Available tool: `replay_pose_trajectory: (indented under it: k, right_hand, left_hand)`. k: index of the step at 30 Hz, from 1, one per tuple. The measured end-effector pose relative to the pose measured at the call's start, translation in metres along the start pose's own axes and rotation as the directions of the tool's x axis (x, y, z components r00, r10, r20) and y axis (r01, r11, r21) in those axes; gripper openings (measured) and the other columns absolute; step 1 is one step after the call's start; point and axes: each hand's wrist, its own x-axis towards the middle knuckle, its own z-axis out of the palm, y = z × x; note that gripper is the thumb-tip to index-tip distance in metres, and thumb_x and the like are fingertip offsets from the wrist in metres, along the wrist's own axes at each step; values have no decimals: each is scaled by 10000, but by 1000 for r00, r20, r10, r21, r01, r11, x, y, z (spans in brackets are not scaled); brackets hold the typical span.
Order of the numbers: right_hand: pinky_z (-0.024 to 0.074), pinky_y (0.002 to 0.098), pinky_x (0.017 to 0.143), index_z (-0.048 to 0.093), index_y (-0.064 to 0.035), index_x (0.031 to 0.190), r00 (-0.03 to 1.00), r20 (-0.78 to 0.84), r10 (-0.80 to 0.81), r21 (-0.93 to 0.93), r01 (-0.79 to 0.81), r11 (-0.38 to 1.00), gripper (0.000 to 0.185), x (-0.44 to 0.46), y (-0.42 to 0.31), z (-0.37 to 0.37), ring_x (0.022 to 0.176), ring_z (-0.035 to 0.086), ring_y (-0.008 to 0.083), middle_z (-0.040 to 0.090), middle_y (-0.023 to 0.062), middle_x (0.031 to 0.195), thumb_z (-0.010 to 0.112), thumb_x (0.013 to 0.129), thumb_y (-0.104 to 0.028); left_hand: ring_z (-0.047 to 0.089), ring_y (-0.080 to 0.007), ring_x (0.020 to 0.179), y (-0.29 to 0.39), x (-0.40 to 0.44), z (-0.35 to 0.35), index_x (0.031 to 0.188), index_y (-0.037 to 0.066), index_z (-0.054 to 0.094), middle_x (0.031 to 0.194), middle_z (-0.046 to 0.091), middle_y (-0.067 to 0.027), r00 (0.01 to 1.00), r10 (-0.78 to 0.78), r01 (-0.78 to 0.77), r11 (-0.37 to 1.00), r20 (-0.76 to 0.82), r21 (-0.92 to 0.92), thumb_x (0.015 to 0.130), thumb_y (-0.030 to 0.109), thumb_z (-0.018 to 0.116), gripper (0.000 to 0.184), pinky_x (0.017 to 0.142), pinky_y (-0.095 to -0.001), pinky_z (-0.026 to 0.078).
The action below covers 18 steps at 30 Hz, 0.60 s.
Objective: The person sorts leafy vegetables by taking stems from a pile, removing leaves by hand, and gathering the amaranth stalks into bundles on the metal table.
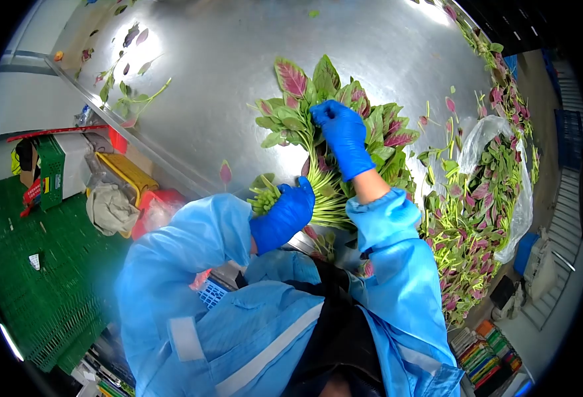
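My left hand point(283, 213), in a blue glove, is closed round a bunch of amaranth stems point(263, 196), whose pale green ends poke out on its left side. My right hand point(343, 132), also gloved in blue, has its fingers curled together among the leafy tops of amaranth point(291, 83); whatever lies between its fingertips is hidden. The leaves are green with purple-red centres. More amaranth point(391, 142) lies beneath and to the right of the right hand, with long stems point(324, 198) running down toward my body.
A metal table point(199, 86) carries loose sprigs point(133, 99) at its far left. To the right, a large amaranth heap point(470, 231) lies partly in a clear plastic bag point(520, 198). Left of the table are a green slatted surface point(46, 271), a yellow crate point(127, 175) and a grey cloth point(111, 210).
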Motion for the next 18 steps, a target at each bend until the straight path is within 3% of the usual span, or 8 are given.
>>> replay_pose_trajectory:
  k: [2, 3, 6, 7, 10, 14, 18]
  right_hand:
    - [492, 353, 584, 695, -129, 923, 989, 108, 99, 369, -133, 920, 117, 10, 23, -2, 620, 629, 257, 663, 106, 755, 687, 827, -196]
    - [493, 316, 601, 702, -170, 963, 981, 126, 145, 318, -178, 931, 142, 13, 27, -6, 645, 630, 210, 667, 73, 775, 666, 835, -118]
    - [511, 330, 649, 691, -217, 1031, 979, -65, -192, 96, 198, 976, 228, 0, 0, -13, 743, 653, 234, 676, 54, 935, 656, 834, -108]
    - [525, 351, 701, 667, -228, 1094, 947, -37, -320, -83, 316, 945, 295, -2, -7, -13, 853, 659, 259, 637, 60, 1121, 651, 826, -107]
    - [532, 362, 731, 654, -216, 1102, 863, 7, -505, -342, 477, 809, 326, 4, -14, 0, 914, 654, 283, 588, 74, 1234, 665, 798, -100]
    - [535, 322, 750, 674, -169, 994, 901, 49, -430, -175, 432, 885, 251, 5, -6, -14, 935, 656, 280, 607, 82, 1221, 686, 762, -74]
    - [531, 301, 754, 668, -130, 981, 869, 5, -494, -79, 493, 866, 179, 0, -9, -48, 906, 671, 238, 655, 71, 1120, 672, 808, -83]
  left_hand:
    - [602, -271, 675, 2, 0, 8, 1213, -187, 472, 963, 619, -261, 999, -26, 25, 999, -25, -25, 808, 127, 551, 518, 634, -537, 470]
    - [604, -271, 657, 3, -1, 10, 1213, -192, 467, 945, 625, -262, 998, -33, 31, 999, -48, -31, 810, 131, 548, 524, 625, -543, 469]
    - [590, -247, 598, -1, 0, 6, 1207, -216, 449, 845, 635, -237, 993, -34, 32, 999, -111, -22, 808, 125, 538, 532, 588, -523, 464]
    - [589, -244, 599, -2, 0, 3, 1208, -211, 452, 846, 634, -236, 995, -31, 29, 999, -93, -19, 807, 123, 539, 529, 586, -517, 464]
    - [580, -224, 657, -7, -3, -11, 1212, -183, 472, 838, 612, -188, 996, -38, 40, 999, -78, 21, 789, 102, 557, 517, 625, -441, 467]
    - [568, -204, 672, -10, -5, -10, 1219, -172, 474, 788, 590, -141, 998, -38, 42, 997, -58, 71, 780, 83, 557, 515, 631, -389, 461]
    - [541, -181, 631, -17, -6, -18, 1255, -173, 442, 715, 552, -94, 999, -37, 38, 999, -29, 38, 780, 71, 544, 544, 595, -362, 437]
